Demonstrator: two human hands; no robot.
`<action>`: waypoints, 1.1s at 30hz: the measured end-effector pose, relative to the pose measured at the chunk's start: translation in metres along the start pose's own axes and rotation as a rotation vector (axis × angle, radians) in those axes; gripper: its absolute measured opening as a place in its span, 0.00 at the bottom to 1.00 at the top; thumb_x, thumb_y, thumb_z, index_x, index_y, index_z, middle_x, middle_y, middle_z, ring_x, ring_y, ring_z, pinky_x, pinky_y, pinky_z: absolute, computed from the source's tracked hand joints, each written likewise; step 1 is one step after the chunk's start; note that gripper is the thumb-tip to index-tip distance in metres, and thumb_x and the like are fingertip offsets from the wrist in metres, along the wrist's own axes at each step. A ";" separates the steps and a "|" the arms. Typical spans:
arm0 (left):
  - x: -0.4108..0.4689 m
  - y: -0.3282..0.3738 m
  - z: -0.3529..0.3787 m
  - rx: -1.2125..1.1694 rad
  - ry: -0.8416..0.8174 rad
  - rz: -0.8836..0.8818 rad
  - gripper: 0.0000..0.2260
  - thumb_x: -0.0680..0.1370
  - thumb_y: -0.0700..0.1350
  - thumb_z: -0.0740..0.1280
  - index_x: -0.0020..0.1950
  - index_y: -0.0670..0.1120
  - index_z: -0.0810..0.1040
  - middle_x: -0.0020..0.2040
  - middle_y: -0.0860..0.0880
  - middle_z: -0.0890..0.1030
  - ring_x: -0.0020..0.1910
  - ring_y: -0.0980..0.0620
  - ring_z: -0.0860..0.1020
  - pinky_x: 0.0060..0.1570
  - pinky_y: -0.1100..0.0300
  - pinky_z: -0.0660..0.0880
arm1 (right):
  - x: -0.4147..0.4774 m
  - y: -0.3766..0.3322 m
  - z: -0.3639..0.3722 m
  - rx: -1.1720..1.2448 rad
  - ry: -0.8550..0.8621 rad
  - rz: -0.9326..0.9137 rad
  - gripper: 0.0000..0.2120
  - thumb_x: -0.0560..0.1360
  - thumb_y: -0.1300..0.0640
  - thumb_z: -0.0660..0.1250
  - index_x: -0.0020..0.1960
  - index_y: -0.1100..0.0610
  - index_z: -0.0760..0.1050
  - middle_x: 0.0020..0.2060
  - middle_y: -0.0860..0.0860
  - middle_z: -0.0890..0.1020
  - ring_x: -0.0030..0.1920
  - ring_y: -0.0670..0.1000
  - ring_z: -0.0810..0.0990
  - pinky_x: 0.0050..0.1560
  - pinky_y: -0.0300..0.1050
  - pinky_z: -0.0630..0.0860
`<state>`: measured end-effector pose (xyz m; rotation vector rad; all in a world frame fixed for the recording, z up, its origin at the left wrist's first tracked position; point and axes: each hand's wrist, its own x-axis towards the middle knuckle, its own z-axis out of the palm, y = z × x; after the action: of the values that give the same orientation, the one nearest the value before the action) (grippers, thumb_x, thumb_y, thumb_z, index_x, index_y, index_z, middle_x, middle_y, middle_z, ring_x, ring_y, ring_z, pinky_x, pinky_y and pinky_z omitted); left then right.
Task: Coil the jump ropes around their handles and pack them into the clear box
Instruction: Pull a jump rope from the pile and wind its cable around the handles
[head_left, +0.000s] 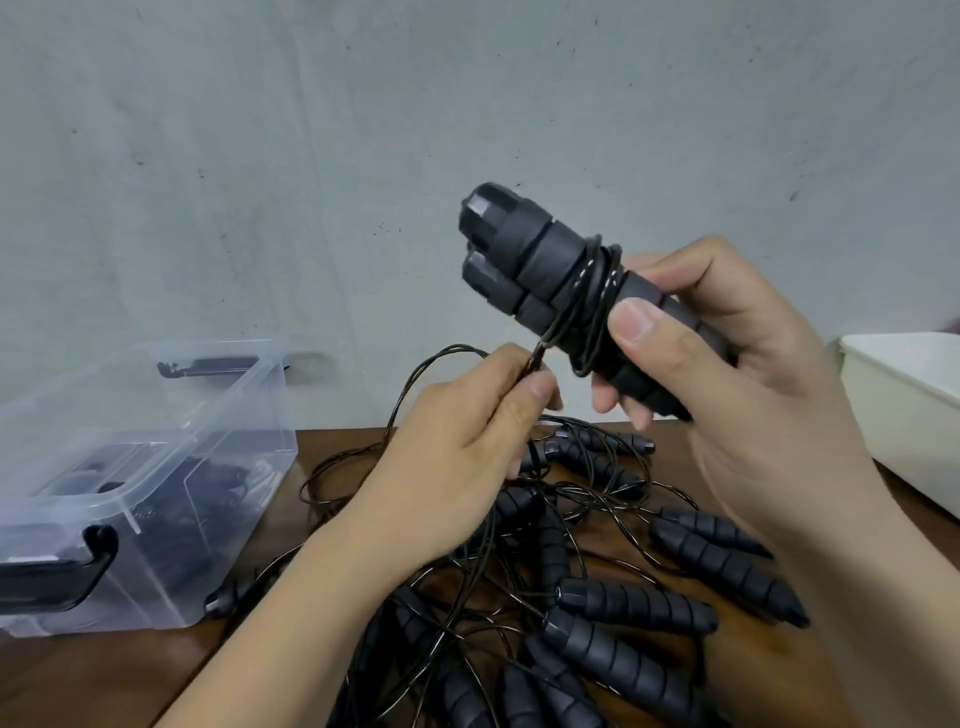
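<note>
Two black foam-ribbed jump-rope handles (524, 249) are held together, side by side, in the right grip (737, 374), raised well above the surface with their capped ends tilted up and to the left. The lower half of the pair is wrapped by curled fingers, and the thumb is pressed across the front. A few turns of thin dark cord (592, 291) are wound round the middle of the pair, just above that thumb. The loose run of the same cord is pinched in the left grip (467, 415), between thumb and fingertips, just below and left of the handles. From there it is carried out in a loop to the left and down toward the heap. Beneath both hands, a tangled heap of black jump ropes (623, 613) is spread over the brown wooden surface (78, 691), with handles laid at all angles and cords crossed over one another. Over on the left, the clear plastic box (249, 415) is set on the surface against the grey wall (260, 156), and a black latch (88, 561) is seen at its near end. Dark bundles (218, 483) are made out through its side, though what exactly they are cannot be told. At the right edge, a white plastic tub (904, 405) is partly caught in view.
</note>
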<state>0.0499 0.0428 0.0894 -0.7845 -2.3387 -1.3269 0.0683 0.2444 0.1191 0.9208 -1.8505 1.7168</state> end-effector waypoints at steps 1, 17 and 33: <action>0.000 -0.001 -0.001 0.044 -0.007 0.000 0.11 0.88 0.55 0.59 0.47 0.57 0.74 0.33 0.49 0.78 0.33 0.54 0.77 0.39 0.58 0.75 | 0.000 0.001 -0.001 -0.093 0.028 -0.006 0.06 0.81 0.48 0.71 0.54 0.49 0.77 0.50 0.55 0.84 0.38 0.59 0.83 0.36 0.54 0.78; -0.009 0.018 -0.035 -0.088 0.086 0.094 0.10 0.80 0.50 0.74 0.42 0.47 0.82 0.29 0.50 0.74 0.29 0.53 0.69 0.31 0.59 0.65 | 0.003 0.012 0.000 -0.750 -0.100 0.082 0.10 0.80 0.40 0.70 0.53 0.46 0.77 0.48 0.43 0.79 0.45 0.44 0.79 0.41 0.35 0.70; -0.009 -0.005 -0.037 -0.388 -0.071 -0.001 0.14 0.85 0.51 0.67 0.40 0.51 0.80 0.34 0.57 0.78 0.31 0.62 0.74 0.34 0.69 0.71 | 0.002 0.006 -0.018 0.348 -0.546 0.402 0.23 0.79 0.46 0.76 0.56 0.67 0.76 0.36 0.70 0.78 0.30 0.55 0.77 0.28 0.42 0.69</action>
<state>0.0543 0.0067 0.0999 -0.9531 -2.1584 -1.8104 0.0601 0.2617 0.1188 1.3303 -2.2347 2.2505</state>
